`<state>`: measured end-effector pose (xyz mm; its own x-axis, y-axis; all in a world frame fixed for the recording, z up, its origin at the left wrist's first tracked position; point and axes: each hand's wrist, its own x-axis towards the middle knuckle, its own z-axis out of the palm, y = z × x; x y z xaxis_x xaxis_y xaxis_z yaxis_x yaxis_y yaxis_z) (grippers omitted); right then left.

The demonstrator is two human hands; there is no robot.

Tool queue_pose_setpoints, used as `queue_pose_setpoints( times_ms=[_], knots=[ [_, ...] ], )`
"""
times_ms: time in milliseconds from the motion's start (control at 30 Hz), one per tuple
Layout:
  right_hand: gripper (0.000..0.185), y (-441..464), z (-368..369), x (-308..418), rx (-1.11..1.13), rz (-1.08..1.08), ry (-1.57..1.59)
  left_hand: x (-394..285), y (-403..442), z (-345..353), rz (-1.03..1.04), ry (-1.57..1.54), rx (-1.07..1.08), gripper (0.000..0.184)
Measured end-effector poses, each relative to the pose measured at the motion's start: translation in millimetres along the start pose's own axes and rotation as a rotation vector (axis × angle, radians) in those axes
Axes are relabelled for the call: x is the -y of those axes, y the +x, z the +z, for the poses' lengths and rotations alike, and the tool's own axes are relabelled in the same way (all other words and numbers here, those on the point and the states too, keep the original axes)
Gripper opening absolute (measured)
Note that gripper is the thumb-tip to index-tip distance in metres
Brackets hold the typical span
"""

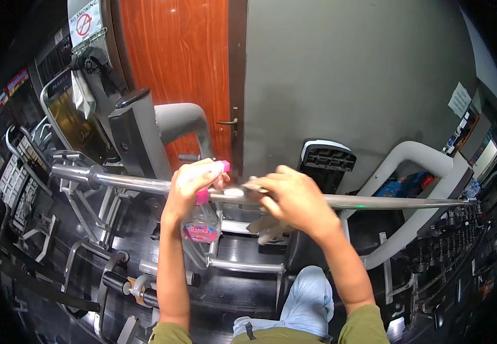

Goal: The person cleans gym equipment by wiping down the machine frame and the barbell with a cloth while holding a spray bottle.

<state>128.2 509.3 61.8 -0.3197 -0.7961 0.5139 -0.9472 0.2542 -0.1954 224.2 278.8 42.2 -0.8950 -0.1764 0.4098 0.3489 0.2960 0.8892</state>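
A long metal bar (139, 183) runs across the view in front of me. My left hand (194, 182) is closed round the pink-and-white spray head of a clear bottle (201, 229) with a pink label, which hangs upright in front of the bar. The nozzle points right. My right hand (294, 198) is closed on a greyish cloth (271, 228) at the middle of the bar; part of the cloth lies over the bar and part hangs below it.
Behind the bar are a reddish wooden door (174, 57) and a grey wall (351, 69). Grey machine frames (417, 157) stand at both sides. A dumbbell rack (446, 241) is at the right, and more gym equipment is at the left.
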Motion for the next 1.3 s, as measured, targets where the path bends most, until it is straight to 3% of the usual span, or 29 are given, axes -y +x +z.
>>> queue_pose_setpoints(
  times_ms=[200,300,500,633,900,1100,1200,1300],
  knots=[
    [0.035,-61.8,-50.4,-20.8,-0.047,0.301,0.033,0.6,-2.1,2.0,0.026,0.058,-0.007,0.047],
    [0.036,-53.8,-37.9,-12.1,-0.140,0.212,-0.060,2.2,-4.5,0.2,0.051,0.070,0.014,0.049],
    [0.046,-20.6,53.7,36.2,-0.258,-0.046,-0.117,0.0,-7.1,-2.7,0.110,0.084,0.042,0.049],
    [0.042,-40.8,46.7,25.6,-0.273,-0.018,-0.073,-0.6,-9.8,-2.4,0.084,0.140,0.055,0.048],
    [0.059,-125.7,21.5,-22.7,-0.610,0.313,-0.235,-4.7,-8.3,2.4,0.046,0.107,0.054,0.049],
    [0.060,-107.9,49.9,-2.4,-0.856,0.499,-0.140,-17.5,-9.1,10.6,-0.031,0.102,0.021,0.046],
    [0.058,-84.6,77.4,15.1,-0.739,0.321,-0.089,-4.8,-2.5,18.9,0.008,-0.083,0.061,0.046],
    [0.057,-77.9,97.3,12.0,-0.704,0.248,-0.118,-6.9,10.0,33.5,0.029,-0.037,0.158,0.046]
  ],
)
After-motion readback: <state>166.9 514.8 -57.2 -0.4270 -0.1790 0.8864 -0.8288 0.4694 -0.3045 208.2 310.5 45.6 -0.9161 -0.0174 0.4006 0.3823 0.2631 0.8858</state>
